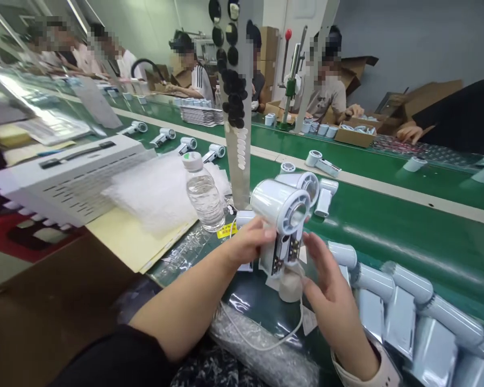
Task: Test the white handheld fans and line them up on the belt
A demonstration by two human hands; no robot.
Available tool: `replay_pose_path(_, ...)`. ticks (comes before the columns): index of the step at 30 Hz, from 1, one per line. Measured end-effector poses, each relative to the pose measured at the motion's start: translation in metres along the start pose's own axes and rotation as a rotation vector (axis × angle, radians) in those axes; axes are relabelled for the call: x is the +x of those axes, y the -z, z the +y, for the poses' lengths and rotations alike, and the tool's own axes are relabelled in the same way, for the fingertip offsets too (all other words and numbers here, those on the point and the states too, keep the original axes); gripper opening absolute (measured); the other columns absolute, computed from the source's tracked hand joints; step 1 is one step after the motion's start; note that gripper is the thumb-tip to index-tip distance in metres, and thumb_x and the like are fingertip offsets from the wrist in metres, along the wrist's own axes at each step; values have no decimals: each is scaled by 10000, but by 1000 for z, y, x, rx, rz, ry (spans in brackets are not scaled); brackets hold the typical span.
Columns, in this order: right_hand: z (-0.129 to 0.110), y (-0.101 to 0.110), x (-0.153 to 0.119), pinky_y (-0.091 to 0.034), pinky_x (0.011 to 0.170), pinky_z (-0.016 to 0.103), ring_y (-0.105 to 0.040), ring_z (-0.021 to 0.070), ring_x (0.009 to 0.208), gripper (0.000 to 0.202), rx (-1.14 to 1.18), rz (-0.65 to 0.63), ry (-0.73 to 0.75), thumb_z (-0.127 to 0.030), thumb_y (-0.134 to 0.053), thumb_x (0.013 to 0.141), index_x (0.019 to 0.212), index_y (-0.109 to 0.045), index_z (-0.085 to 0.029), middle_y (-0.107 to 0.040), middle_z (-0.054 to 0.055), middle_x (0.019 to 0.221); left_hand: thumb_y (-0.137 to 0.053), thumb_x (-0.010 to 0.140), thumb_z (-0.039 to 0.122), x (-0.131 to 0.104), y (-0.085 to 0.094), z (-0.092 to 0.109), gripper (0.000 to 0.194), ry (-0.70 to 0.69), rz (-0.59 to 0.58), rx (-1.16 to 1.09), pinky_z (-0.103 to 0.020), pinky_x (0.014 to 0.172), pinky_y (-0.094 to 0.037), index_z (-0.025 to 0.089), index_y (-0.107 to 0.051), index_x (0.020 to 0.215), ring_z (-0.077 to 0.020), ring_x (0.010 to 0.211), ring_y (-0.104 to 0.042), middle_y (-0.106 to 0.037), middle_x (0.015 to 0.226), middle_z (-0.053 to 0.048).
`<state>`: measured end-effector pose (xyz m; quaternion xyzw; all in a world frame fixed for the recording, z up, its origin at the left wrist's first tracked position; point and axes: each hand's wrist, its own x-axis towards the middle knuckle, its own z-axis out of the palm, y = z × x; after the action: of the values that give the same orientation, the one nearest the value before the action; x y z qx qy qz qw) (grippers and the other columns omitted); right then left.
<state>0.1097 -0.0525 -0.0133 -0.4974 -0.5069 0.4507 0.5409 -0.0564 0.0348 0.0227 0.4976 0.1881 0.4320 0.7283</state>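
Observation:
My left hand (248, 242) grips a white hair dryer body (282, 207) by its open handle, where a circuit board (287, 252) shows. The round barrel points up and to the right. My right hand (331, 293) touches the lower right side of the handle, fingers spread, near the white cord (266, 338) that loops down from it. A second white dryer (306, 183) lies just behind on the green conveyor belt (387, 226).
A water bottle (204, 193) stands left of my hands beside a grey post (242, 134). Several pale blue handle shells (407, 312) lie in a row at the right. A white box (68, 177), foam sheets and yellow paper sit at left. Other people work across the belt.

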Motion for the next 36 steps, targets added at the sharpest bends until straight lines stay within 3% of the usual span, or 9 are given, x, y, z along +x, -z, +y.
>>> replay_pose_path(2, -6, 4, -1, -419, 1141, 561, -495, 301, 1405, 622, 154, -55, 13, -308, -707, 854, 1445, -512, -337, -546, 70, 1513, -895, 575, 535, -3, -1, 4, 551, 64, -147, 71, -346, 817, -528, 167, -735, 953, -246, 865, -684, -728, 860, -62)
replay_pose_path(4, -12, 14, -2, -542, 1014, 525, -644, 318, 1233, 486, 210, -63, -9, -384, -746, 849, 1307, -626, -275, -692, 113, 1329, -954, 528, 410, -1, -3, 3, 687, 103, -242, 104, -359, 893, -510, 182, -710, 1129, -259, 969, -676, -740, 1002, -74)
replay_pose_path(6, -16, 24, -2, -590, 918, 501, -716, 327, 1067, 419, 178, 2, -41, -427, -824, 777, 1121, -702, -220, -771, 127, 1128, -951, 558, 377, 5, -5, -2, 745, 93, -178, 71, -363, 950, -491, 190, -674, 1224, -260, 1049, -659, -728, 1112, -90)
replay_pose_path(9, -13, 34, 0, -600, 867, 488, -736, 305, 938, 522, 201, 99, -69, -478, -891, 677, 1090, -696, -224, -778, 96, 1028, -839, 737, 443, 15, -7, -13, 441, 72, 32, -125, -348, 916, -516, 185, -701, 1068, -191, 908, -669, -722, 960, -52)
replay_pose_path(13, -9, 29, 3, -610, 746, 396, -704, 209, 794, 385, 294, 230, -121, -512, -759, 825, 1104, -677, -259, -753, 48, 959, -764, 801, 423, 17, -10, -22, 428, 232, 56, -402, -350, 758, -565, 194, -632, 1137, -152, 744, -641, -654, 845, -5)
replay_pose_path(18, -15, 24, 0, -596, 702, 346, -688, 191, 772, 245, 354, 155, -153, -428, -755, 832, 993, -709, -249, -748, 46, 943, -806, 718, 185, 11, -14, -24, 461, 194, 47, -309, -307, 711, -558, 194, -558, 1106, -133, 739, -660, -641, 887, 16)
replay_pose_path(23, -20, 25, -6, -598, 739, 350, -701, 206, 832, 263, 368, 94, -97, -415, -749, 848, 1060, -717, -263, -747, 52, 995, -835, 742, 372, 8, -17, -22, 487, 172, -81, -215, -279, 629, -553, 195, -523, 1071, -143, 687, -673, -657, 840, 2)
replay_pose_path(30, -19, 26, -3, -580, 735, 348, -672, 192, 784, 239, 322, 94, -117, -419, -692, 896, 1075, -682, -262, -725, 30, 933, -808, 782, 397, 6, -20, -18, 508, 139, -199, -178, -342, 699, -587, 217, -486, 1132, -165, 724, -695, -655, 867, 5)
replay_pose_path(36, -21, 27, 2, -577, 711, 353, -660, 198, 771, 240, 360, 142, -169, -430, -707, 858, 997, -682, -237, -720, 45, 896, -803, 790, 341, 8, -16, -22, 466, 154, -99, -137, -281, 668, -557, 209, -500, 1119, -138, 731, -669, -649, 875, 3)
